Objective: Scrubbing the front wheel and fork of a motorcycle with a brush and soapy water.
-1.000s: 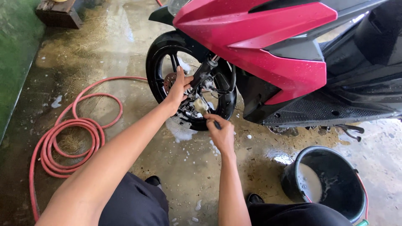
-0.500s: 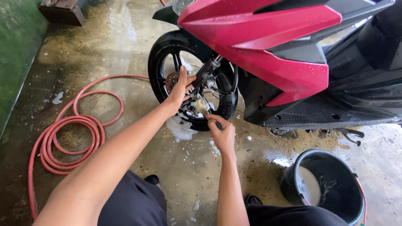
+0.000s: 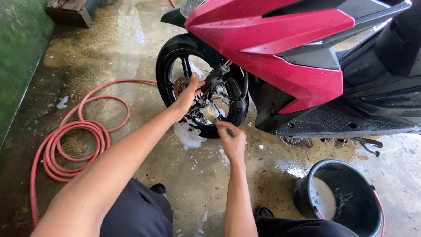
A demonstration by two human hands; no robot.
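Black front wheel point(image 3: 175, 57) of the red scooter: left hand point(image 3: 189, 93) grips its hub; right hand point(image 3: 232, 139), just below, pinches a small dark brush, barely visible.

Single view, head-worn camera. Looks down and forward over both forearms, from above and behind left hand point(image 3: 189, 94) and right hand point(image 3: 232, 141). Near range: hands mid-frame, knees at bottom edge, wet floor point(image 3: 131, 48) beyond hands.

The scooter point(image 3: 285, 66) runs off the frame's top and right edges; the slim tool in the right hand point(image 3: 233, 142) is too small to identify.
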